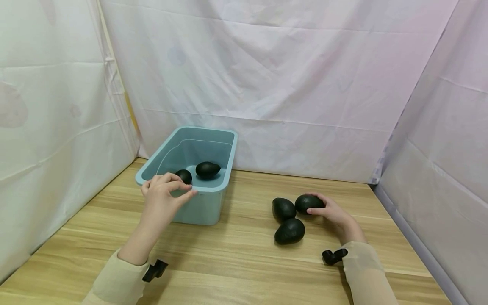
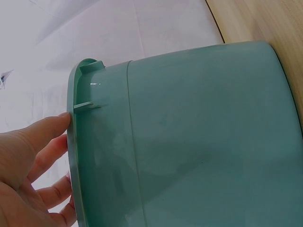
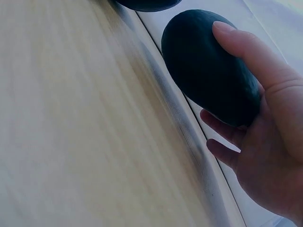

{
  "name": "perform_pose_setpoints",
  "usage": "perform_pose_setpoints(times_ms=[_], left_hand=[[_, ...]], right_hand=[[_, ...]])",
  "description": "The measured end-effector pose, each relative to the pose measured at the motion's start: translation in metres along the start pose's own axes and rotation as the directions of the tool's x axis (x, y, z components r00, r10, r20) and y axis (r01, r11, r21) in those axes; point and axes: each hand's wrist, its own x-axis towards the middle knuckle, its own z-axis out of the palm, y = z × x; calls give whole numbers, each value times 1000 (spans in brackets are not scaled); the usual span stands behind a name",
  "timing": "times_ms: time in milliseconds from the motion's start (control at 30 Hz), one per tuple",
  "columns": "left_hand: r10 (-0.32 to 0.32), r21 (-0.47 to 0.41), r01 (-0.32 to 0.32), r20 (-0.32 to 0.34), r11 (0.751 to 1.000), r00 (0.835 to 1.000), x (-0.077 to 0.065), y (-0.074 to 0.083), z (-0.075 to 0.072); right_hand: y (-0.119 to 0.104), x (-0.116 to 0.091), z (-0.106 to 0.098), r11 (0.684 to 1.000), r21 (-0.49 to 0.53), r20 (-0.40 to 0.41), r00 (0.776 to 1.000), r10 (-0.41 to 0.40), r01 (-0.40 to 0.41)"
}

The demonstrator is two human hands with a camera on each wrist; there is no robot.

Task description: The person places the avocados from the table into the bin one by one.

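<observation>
My right hand [image 1: 337, 212] grips a dark avocado [image 1: 307, 204], the thumb along its near side and the fingers around its far side. In the right wrist view that avocado [image 3: 208, 66] lies between thumb and fingers, close over the wooden table. Two more avocados, one behind [image 1: 284, 209] and one in front [image 1: 289, 231], lie just left of it. My left hand [image 1: 162, 195] hovers at the near rim of a blue-green plastic bin [image 1: 202, 207] with nothing in its loosely bent fingers. In the left wrist view its thumb tip overlaps the bin's rim [image 2: 72, 142].
Inside the bin lie two avocados, one in the middle [image 1: 207, 170] and one partly hidden [image 1: 184, 176] behind my left hand. The wooden table [image 1: 236, 262] has pale curtains [image 1: 286, 84] behind it and at both sides.
</observation>
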Motion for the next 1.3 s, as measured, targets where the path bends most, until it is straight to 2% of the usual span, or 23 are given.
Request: perform_pose_setpoints(times_ms=[200, 433, 833, 1300], left_hand=[[3, 1, -3, 0, 1000, 1000, 0, 0, 0], [6, -5, -6, -7, 1000, 1000, 0, 0, 0], [13, 0, -13, -7, 1000, 1000, -1, 0, 1], [9, -3, -9, -10, 1000, 1000, 0, 0, 0]], right_hand=[[-1, 0, -1, 1000, -14, -20, 1000, -17, 17], [-10, -2, -2, 997, -74, -55, 998, 17, -21], [-26, -3, 1, 998, -66, -34, 999, -5, 2], [-29, 1, 2, 994, -104, -52, 998, -31, 26]])
